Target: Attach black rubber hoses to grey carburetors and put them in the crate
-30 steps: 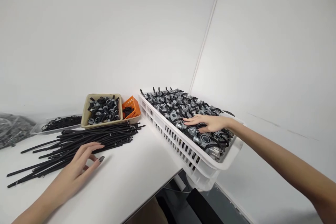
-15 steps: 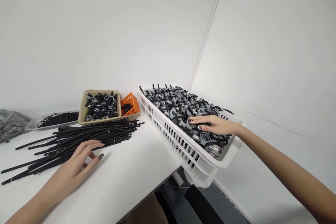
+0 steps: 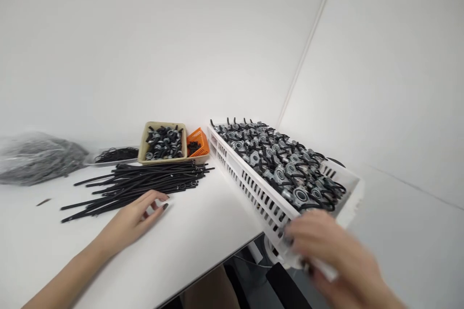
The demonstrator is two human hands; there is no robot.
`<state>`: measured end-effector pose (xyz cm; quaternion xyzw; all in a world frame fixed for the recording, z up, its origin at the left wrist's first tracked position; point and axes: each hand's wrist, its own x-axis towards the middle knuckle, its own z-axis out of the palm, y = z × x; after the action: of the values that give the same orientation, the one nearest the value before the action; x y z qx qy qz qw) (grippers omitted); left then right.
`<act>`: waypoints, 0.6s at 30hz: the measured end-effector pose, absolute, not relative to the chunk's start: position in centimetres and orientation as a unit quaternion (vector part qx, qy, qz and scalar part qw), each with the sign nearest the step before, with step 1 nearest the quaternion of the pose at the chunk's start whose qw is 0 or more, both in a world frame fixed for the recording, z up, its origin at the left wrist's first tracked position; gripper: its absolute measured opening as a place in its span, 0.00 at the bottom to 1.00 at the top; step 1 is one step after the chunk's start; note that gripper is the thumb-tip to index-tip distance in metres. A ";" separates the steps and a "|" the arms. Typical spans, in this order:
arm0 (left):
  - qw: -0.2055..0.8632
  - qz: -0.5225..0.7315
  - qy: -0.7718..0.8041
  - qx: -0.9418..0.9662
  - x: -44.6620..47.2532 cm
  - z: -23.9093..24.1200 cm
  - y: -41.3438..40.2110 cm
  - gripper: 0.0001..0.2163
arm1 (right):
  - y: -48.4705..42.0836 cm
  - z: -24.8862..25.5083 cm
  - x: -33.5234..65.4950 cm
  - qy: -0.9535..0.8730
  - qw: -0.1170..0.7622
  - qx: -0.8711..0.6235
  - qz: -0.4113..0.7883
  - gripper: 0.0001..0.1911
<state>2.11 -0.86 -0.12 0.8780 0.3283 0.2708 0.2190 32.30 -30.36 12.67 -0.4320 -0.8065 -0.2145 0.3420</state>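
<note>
My left hand (image 3: 139, 217) lies on the white table (image 3: 174, 246) with relaxed, slightly bent fingers, thumb apart from the forefinger. Its fingertips are close to a bundle of black rods or tubes (image 3: 145, 181). On the right, my right hand (image 3: 326, 246) is smeared by motion in front of the near corner of a white slotted basket (image 3: 253, 188). Its fingers bend downward; whether they hold anything is unclear. Rows of grey metal fittings with black tubes (image 3: 279, 174) fill most of the basket.
Behind the rods stand a cream tray (image 3: 143, 147) of small fittings, an orange basket (image 3: 203, 142) with black parts and a shallow tray of black loops (image 3: 116, 154). A clear bag (image 3: 43, 159) lies far left. The basket overhangs the table edge, above a black padded bar (image 3: 286, 285).
My right hand has left the fittings and come back toward me, to the basket's near corner. The view has shifted left; my left hand still rests by the rods.
</note>
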 end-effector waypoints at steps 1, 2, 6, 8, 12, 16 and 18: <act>0.221 0.257 0.329 0.882 2.0 0.0 -0.9 0.16 | -29.7 11.4 30.3 -0.823 0.335 -0.405 -0.214 0.15; 0.222 0.249 0.330 0.883 2.0 0.2 -1.0 0.15 | -28.5 10.1 28.4 -0.839 0.331 -0.377 -0.213 0.13; 0.214 0.254 0.320 0.887 1.8 0.8 -1.7 0.13 | -19.2 5.1 22.3 -0.835 0.371 -0.389 -0.123 0.12; 0.205 0.265 0.313 0.889 1.7 1.0 -1.8 0.10 | -13.3 3.5 20.1 -0.825 0.387 -0.403 -0.083 0.09; 0.152 0.298 0.332 0.882 1.0 0.6 -1.0 0.09 | -4.4 2.6 17.3 -0.817 0.395 -0.421 -0.004 0.07; 0.122 0.315 0.352 0.873 0.2 -0.3 0.0 0.07 | -1.4 1.8 16.4 -0.857 0.376 -0.353 -0.010 0.08; 0.111 0.322 0.337 0.878 0.1 -0.5 0.1 0.07 | -1.1 1.1 16.5 -0.864 0.378 -0.330 -0.026 0.09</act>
<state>0.05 0.10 -0.48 0.8780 0.3365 0.3219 0.1107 16.53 -1.09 1.08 -0.3298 -0.8645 -0.0261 0.3784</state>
